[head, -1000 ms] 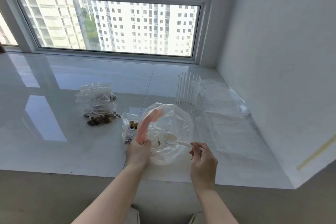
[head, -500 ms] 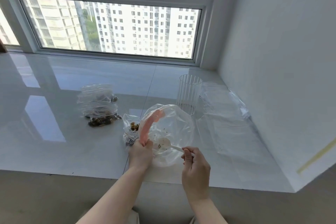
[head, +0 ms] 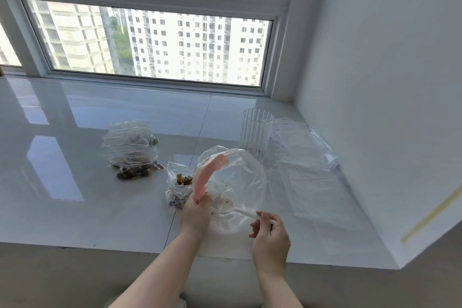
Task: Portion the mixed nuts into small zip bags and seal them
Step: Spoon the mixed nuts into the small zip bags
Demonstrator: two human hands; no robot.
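Left hand fingers clenched on big bag's rim; right hand fingers pinching spoon handle.

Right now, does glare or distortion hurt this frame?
Head view: window is blown out, with glare patches on the glossy sill; wide-angle bends the frame lines; the large clear bag and spoon stay readable, nuts inside small and indistinct.

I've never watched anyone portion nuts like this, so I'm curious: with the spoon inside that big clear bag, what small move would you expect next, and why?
Probably lifting the white spoon out and tipping it into the small open bag beside it. The left hand grips the big bag by its pink zip edge, holding it open, and the right hand holds the spoon's handle with its bowl low inside. Few nuts seem left there.
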